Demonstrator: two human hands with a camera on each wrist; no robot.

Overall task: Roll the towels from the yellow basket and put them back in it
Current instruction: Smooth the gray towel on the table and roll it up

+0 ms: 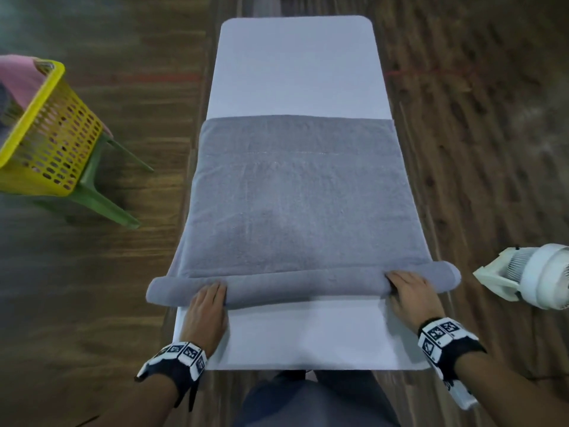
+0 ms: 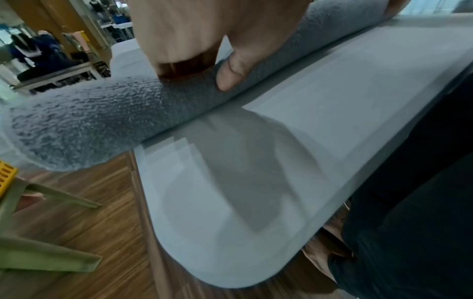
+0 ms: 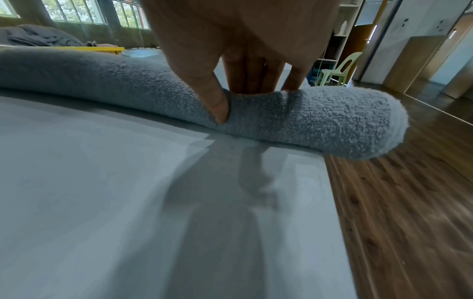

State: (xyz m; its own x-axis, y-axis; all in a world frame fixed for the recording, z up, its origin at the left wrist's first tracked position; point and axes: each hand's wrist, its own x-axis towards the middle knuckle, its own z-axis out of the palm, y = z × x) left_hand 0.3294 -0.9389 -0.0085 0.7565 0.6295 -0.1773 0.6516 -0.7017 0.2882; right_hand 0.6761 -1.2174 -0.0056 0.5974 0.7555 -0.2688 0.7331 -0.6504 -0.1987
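We have the grey towel point(image 1: 295, 192) spread flat across the white tabletop point(image 1: 295, 66), with its near edge already turned into a low roll point(image 1: 303, 286) lying crosswise just ahead of us. Our left hand point(image 1: 207, 309) sits on the roll toward its left end, our right hand point(image 1: 412, 295) toward its right end; in each grip the fingers curl over the top of the roll and the thumb point(image 3: 217, 105) presses into its near side, so both hands are closed around the towel.

The cloth looks like thick terry: soft, light, limp, and grippy rather than slippery. It dents under the thumb point(image 2: 232, 72), so we judge it will compress easily and could go slack or cone out if one grip runs ahead of the other. Outside each grip, the roll's ends overhang the tabletop edges and droop a little; between the grips the middle has no support from us.

Holding near the ends, as now, seems right for keeping it straight. Beyond our left grip, well apart, the yellow basket point(image 1: 46, 131) rests on a green stool point(image 1: 98, 192).
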